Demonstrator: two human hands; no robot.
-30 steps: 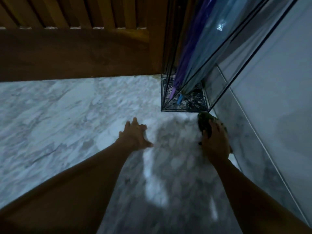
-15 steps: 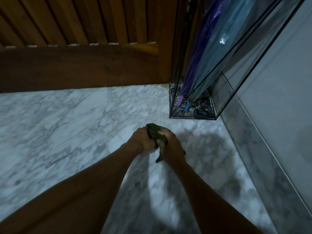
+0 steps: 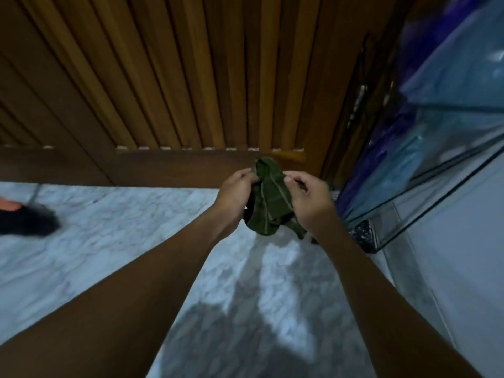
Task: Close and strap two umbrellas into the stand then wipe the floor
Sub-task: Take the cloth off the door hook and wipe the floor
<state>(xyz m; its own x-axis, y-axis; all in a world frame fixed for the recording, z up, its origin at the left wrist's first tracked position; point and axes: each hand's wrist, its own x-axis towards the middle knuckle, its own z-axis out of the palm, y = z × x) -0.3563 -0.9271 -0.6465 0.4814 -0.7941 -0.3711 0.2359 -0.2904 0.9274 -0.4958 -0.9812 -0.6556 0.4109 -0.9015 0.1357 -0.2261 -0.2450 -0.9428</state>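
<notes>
A dark green cloth [image 3: 270, 197] hangs bunched in the air above the white marble floor [image 3: 109, 241], held from both sides. My left hand [image 3: 236, 193] grips its left edge and my right hand [image 3: 309, 199] grips its right edge. At the right, a black wire-frame umbrella stand [image 3: 436, 186] with clear panels leans through the view. Inside it stand a closed purple umbrella [image 3: 381, 148] and a closed light blue umbrella [image 3: 447, 85]. The stand's base is partly hidden behind my right hand.
A slatted wooden door [image 3: 191, 77] fills the back, with a dark wooden lower panel [image 3: 163, 167]. A pale wall [image 3: 463, 255] runs along the right. A blurred black and orange object [image 3: 21, 216] lies on the floor at the far left.
The cloth went from the floor by the stand, under my right hand, up into both hands. My hands have risen and the view has tilted up toward the door.
</notes>
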